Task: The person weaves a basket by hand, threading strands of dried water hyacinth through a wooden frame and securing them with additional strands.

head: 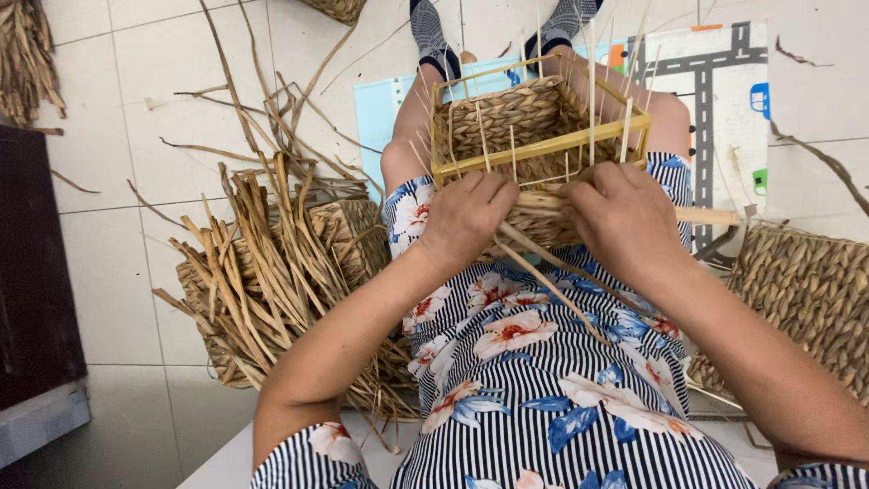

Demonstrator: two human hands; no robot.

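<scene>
A pale tiled floor (136, 118) is seen, littered with loose dried reed strands (272, 100). A bundle of dried reeds (262, 272) is laid upon it at left, a printed play mat (724, 81) ahead, and a woven basket (806, 290) at right.

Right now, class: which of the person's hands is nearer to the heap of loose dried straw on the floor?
Left. The left hand grips the basket edge on the side facing the straw heap; the right hand works the far side.

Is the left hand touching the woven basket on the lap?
Touching. The head view shows the left hand pressed against the woven basket wall.
</scene>
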